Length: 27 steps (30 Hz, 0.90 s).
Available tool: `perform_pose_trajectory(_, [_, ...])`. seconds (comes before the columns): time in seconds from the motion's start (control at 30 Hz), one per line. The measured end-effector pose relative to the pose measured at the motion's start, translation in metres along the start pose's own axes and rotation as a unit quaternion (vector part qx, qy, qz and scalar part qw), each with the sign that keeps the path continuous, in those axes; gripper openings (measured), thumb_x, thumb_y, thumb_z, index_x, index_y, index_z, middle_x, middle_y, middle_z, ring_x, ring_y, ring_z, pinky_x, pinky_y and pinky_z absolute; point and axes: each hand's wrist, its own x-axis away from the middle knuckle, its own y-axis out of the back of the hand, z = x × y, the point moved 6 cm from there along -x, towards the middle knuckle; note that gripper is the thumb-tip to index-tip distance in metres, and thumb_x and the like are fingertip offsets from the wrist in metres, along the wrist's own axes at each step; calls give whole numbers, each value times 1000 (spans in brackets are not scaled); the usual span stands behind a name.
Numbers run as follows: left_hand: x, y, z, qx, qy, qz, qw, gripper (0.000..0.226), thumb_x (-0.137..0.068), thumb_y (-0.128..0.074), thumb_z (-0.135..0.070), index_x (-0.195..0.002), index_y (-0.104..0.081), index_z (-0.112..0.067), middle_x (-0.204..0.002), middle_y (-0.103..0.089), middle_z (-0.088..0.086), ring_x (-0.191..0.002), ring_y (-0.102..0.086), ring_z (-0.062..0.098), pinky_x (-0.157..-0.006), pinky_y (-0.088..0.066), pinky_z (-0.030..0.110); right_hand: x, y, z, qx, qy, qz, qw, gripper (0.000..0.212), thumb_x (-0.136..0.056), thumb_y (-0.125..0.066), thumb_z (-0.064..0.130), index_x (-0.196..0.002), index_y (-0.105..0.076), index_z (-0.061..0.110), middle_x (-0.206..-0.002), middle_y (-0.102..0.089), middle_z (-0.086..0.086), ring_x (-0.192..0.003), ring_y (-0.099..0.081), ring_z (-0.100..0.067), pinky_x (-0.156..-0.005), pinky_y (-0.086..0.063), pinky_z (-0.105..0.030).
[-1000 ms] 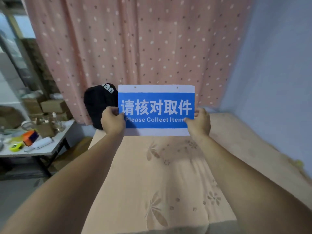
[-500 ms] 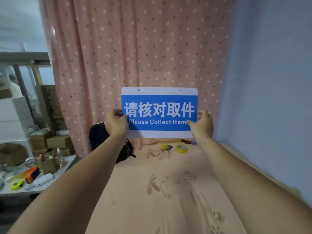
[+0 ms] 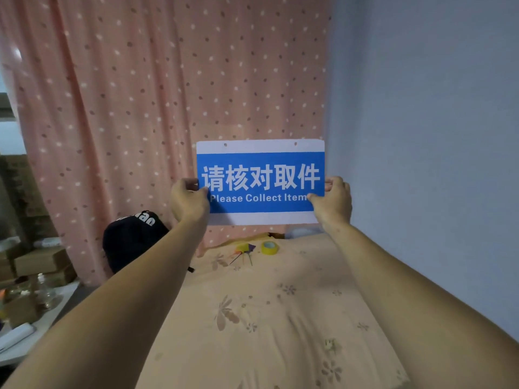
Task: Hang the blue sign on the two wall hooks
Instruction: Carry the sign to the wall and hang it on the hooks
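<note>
You hold the blue sign upright at arm's length, facing you, in front of a pink dotted curtain and just beside a pale blue wall on your right. Your left hand pinches the sign's left edge, thumb on the front and the other fingers behind. Your right hand pinches the right edge the same way. Both hands are closed on the sign, low on its sides.

Two small holes sit in the white strip along the sign's top edge. No wall hooks are visible from here; they may be out of frame or hidden.

The risks, as a judgement: since the hooks are out of sight, you could bring the sign up off-level or offset and catch only one hole, leaving it to swing and drop. The sheet looks thin, so it may bow between your hands and pull the holes out of line. The curtain could snag a corner.

Writing on the sign: five large white Chinese characters, 请核对取件, and beneath them "Please Collect Item", its end covered by your right thumb.

Below lies a peach flowered bed cover with a yellow tape roll on it. A black bag stands at the left, with white lettering I cannot read.
</note>
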Motion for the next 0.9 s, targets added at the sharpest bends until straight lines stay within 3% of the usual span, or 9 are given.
perform_pose_trajectory(0.23, [51,-87,-6,64,17,71,995,15,-94,-68,-14,-107,-61,-19,-100,-63,-5,-81,-61,10,-63,-48,24,-7,98,-37,36,-13,-81,996,39,-83,-76,17,-115,-53,19,-116,-51,2,-92,-57,-12,-74,-48,-26])
perform_pose_trajectory(0.4, [116,-176,-17,90,15,160,983,15,-92,-69,-13,-104,-61,-20,-93,-62,-7,-87,-63,17,-79,-54,35,-5,198,-75,84,-39,-149,984,40,-84,-76,16,-118,-54,17,-114,-49,3,-91,-55,-12,-66,-41,-17])
perform_pose_trajectory(0.5, [159,-232,-29,110,2,217,970,17,-88,-71,-11,-99,-64,-21,-87,-64,-7,-80,-65,18,-84,-58,41,-3,260,-104,99,-57,-190,975,41,-83,-76,18,-118,-54,19,-118,-53,1,-96,-60,-16,-73,-50,-24])
perform_pose_trajectory(0.67, [240,-321,-54,125,-5,280,952,18,-86,-72,-10,-98,-64,-21,-95,-68,-1,-83,-68,22,-83,-59,45,-2,359,-141,129,-74,-252,956,41,-86,-76,21,-120,-54,18,-120,-53,-1,-92,-57,-12,-57,-38,-12])
perform_pose_trajectory(0.9, [359,-438,-91,159,-4,355,921,19,-92,-70,-13,-109,-63,-15,-108,-67,0,-93,-66,20,-81,-59,36,-6,488,-184,179,-90,-329,923,42,-88,-75,21,-124,-52,16,-124,-52,-3,-97,-57,-12,-54,-33,-7])
